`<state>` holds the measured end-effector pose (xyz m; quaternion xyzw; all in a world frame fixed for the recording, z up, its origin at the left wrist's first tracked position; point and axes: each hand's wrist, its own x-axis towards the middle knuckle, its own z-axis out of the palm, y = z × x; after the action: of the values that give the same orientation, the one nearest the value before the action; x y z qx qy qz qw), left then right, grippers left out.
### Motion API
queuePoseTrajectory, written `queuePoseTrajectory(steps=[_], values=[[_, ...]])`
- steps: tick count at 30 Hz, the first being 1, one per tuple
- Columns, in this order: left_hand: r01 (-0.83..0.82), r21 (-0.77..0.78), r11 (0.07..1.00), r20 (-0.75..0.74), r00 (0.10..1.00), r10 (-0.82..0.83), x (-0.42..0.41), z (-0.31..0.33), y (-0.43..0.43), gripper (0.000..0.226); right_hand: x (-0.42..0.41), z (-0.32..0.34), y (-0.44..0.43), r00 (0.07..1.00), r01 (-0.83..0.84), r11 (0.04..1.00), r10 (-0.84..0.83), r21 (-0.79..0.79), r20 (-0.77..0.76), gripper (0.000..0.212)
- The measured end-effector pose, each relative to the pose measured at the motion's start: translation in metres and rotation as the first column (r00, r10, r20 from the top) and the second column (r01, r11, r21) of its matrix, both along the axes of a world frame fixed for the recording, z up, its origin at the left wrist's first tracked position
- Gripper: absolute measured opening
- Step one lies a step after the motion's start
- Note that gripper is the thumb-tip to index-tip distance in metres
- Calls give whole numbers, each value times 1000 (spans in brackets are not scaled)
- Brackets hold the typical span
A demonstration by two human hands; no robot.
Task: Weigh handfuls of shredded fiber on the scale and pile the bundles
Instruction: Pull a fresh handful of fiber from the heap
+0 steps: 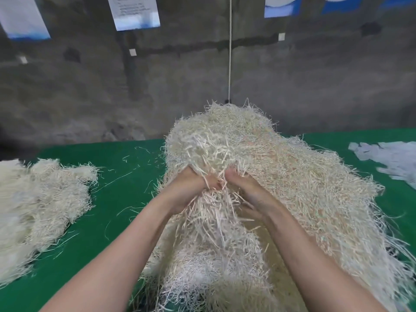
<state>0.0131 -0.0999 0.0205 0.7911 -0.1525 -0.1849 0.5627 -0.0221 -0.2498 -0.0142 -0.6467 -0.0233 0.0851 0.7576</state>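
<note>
The left hand and right hand both clutch shredded fiber; pulling slowly toward the wrists should free one handful.

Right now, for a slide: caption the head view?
The left hand and right hand grip the shredded fiber heap on a green table.

No legible text anywhere.
White printed sheet on the wall carries lines of small print, too blurred to read; blue-and-white signs at the top right are cut by the frame edge, no characters made out.
</note>
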Motion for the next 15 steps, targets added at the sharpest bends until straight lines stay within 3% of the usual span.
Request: queuePoseTrajectory(steps=[2, 3, 4, 6, 7, 9, 12, 13, 15], values=[[-74, 265, 961, 112, 993, 46, 5, -14, -3, 11, 7, -5, 8, 996, 87, 993, -85, 75, -25, 141], [-139, 418, 898, 222, 974, 47, 7, -24, -4, 32, 9, -5, 11, 991, 130, 987, -128, 98, -29, 144], [-191, 521, 832, 311, 950, 23, 8, -32, -5, 39, 10, -3, 15, 988, 152, 984, -150, 90, -31, 145], [-205, 456, 866, 409, 912, 1, 1, -40, -11, 12, 8, -3, 26, 991, 119, 993, -118, 13, -58, 133], [-178, 369, 912, 413, 911, 10, -1, -44, -14, 15, 6, -4, 32, 992, 86, 996, -89, -30, -95, 125], [-133, 201, 971, 306, 950, 67, -1, -44, -16, 23, 5, -8, 36, 980, 134, 991, -137, -30, -147, 110], [-147, -166, 975, 158, 972, 174, 8, -36, -5, 67, 8, -10, 20, 937, 308, 951, -298, 24, -181, 43], [-183, -264, 947, 167, 958, 232, 10, -34, 1, 72, 10, -10, 11, 921, 358, 933, -348, 28, -175, 33], [-163, -289, 943, 245, 940, 237, 11, -37, 11, 86, 14, -10, -3, 886, 450, 886, -428, 110, -178, 47]])
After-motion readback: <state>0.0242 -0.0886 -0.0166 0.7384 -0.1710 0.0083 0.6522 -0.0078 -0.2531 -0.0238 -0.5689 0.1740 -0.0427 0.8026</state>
